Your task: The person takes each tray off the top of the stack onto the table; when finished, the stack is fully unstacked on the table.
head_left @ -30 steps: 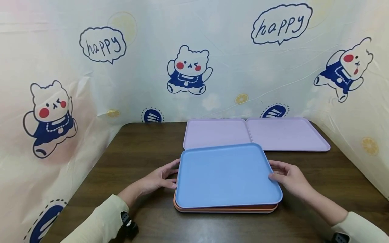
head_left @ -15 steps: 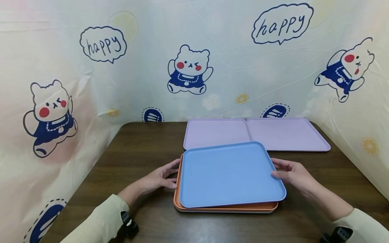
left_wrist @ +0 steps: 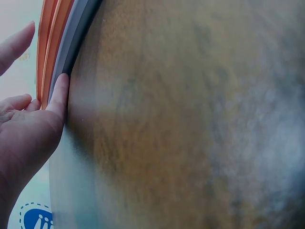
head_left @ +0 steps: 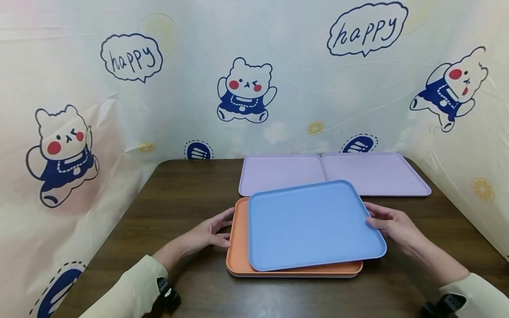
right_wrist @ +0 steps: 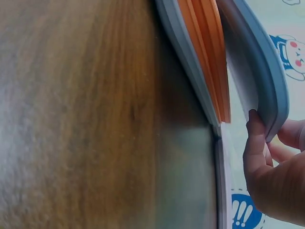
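My right hand (head_left: 397, 225) pinches the right edge of a blue tray (head_left: 314, 225), thumb on top and fingers beneath. In the right wrist view the blue tray (right_wrist: 271, 81) is tilted, its held side raised off the stack. Under it lies a stack of orange trays (head_left: 239, 247), with greyish trays (left_wrist: 78, 28) at the bottom, seen in the left wrist view. My left hand (head_left: 204, 234) rests against the left side of the stack, fingers extended; in the left wrist view a fingertip touches the lower tray edges.
Two lilac trays (head_left: 282, 172) (head_left: 374, 174) lie side by side at the back of the dark wooden table (head_left: 191, 190). A printed curtain (head_left: 298, 88) hangs behind the table and along its sides.
The blue tray has shifted right and slightly away with my right hand, uncovering more of the orange tray along the left. My left hand stays at the stack's side.
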Demonstrator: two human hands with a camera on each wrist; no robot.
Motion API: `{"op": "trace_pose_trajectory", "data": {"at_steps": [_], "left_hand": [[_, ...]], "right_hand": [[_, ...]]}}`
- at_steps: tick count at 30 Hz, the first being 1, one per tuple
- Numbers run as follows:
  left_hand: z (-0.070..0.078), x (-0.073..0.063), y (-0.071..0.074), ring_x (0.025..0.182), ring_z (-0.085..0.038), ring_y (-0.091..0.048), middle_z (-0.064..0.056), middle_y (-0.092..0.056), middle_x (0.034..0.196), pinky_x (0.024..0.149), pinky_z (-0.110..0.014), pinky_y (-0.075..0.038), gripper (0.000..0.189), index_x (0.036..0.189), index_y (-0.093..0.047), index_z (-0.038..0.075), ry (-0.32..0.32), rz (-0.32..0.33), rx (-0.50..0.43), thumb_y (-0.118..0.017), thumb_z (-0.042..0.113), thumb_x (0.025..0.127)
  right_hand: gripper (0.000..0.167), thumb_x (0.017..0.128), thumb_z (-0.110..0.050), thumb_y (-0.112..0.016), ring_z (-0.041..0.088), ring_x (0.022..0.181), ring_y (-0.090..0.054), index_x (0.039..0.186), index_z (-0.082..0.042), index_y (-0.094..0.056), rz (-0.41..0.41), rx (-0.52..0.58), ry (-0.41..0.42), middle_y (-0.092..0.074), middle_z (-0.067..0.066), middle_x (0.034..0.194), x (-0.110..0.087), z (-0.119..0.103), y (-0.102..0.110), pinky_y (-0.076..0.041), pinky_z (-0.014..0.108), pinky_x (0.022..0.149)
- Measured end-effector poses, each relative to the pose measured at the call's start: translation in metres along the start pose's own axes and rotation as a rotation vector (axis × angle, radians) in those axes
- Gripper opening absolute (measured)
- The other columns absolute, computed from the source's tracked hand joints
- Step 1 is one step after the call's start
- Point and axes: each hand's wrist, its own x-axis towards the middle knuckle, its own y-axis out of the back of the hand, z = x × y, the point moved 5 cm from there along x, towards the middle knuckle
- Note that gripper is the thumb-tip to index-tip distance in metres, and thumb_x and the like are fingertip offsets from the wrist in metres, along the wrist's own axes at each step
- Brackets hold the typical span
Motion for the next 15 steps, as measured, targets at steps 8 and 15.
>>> {"op": "trace_pose_trajectory", "data": {"at_steps": [8,15], "left_hand": [[0.000,0.000,-0.001,0.134,-0.038,-0.040,-0.019,-0.020,0.157,0.103,-0.040,-0.041,0.098,0.157,-0.011,0.018,-0.010,-0.004,-0.008,-0.076,0.009,0.084],[0.001,0.000,-0.001,0.136,-0.039,-0.035,-0.020,-0.018,0.157,0.103,-0.041,-0.040,0.097,0.157,-0.011,0.013,-0.032,-0.019,0.003,-0.075,0.006,0.084]], "right_hand": [[0.068,0.096,-0.022,-0.063,0.012,0.098,-0.062,0.151,-0.002,-0.029,0.016,0.079,-0.061,-0.039,0.026,0.146,0.001,0.010,0.019,-0.055,0.039,0.082],[0.045,0.094,-0.018,-0.065,0.010,0.092,-0.063,0.137,-0.028,-0.057,0.029,0.192,-0.080,-0.060,-0.013,0.113,-0.001,0.018,0.046,-0.056,0.036,0.078]]}}
